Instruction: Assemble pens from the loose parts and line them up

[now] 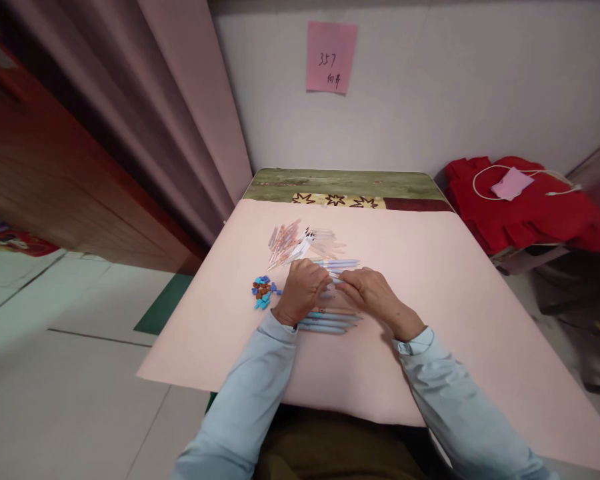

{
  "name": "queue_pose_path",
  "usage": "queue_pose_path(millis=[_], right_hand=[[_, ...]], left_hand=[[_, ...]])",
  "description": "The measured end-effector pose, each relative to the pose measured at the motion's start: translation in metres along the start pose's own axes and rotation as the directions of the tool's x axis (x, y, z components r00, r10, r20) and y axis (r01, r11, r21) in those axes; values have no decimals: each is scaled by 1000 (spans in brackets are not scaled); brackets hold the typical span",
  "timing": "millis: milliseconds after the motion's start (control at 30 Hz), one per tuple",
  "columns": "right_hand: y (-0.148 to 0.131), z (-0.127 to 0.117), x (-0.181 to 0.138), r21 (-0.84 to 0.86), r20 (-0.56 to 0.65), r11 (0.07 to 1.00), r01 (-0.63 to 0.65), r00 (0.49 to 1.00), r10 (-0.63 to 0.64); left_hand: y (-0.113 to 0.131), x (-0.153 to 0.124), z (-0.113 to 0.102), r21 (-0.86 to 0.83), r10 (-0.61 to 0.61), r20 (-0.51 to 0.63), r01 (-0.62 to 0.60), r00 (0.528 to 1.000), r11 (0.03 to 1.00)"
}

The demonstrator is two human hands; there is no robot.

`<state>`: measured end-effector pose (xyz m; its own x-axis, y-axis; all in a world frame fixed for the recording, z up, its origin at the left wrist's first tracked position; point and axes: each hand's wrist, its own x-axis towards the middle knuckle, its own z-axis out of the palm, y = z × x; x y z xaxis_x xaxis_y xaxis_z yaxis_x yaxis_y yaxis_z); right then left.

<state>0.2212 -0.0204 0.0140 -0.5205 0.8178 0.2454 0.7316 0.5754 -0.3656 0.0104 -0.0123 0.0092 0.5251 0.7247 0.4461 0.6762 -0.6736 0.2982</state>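
My left hand (306, 288) and my right hand (373, 292) meet above the table, fingers closed on a slim pale pen (334, 275) held between them. Most of it is hidden by the fingers. Below my hands lies a row of pale blue and pinkish pens (325, 325), tips pointing right. More lilac-blue pens (347, 264) lie just behind my fingers. To the left of my left hand sits a small pile of blue, turquoise and brown plastic pieces (264, 291). Farther back are patterned pinkish tubes (284, 241), white pieces with black tips (301, 245) and clear caps (330, 241).
A pale pink sheet (430, 267) covers most of the table, with a green wooden-look strip (340, 181) showing at the back. A pink note (331, 58) is on the wall. Red cloth (525, 213) with a white cord lies to the right; a curtain (180, 100) hangs left.
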Motion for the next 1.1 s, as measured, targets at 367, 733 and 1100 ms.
queue_pose_path(millis=[367,733,1100], right_hand=[[-1,-7,-1,95,-15,972,-213,976,216],[-1,-5,2,358,-112,922,-149,973,201],[3,-4,-1,192,-64,946,-260,959,276]], left_hand=[[-3,-3,8,-90,-20,-52,15,998,996],[-4,-3,2,-77,-30,-88,24,996,997],[-6,-3,1,-82,-27,-45,24,999,996]])
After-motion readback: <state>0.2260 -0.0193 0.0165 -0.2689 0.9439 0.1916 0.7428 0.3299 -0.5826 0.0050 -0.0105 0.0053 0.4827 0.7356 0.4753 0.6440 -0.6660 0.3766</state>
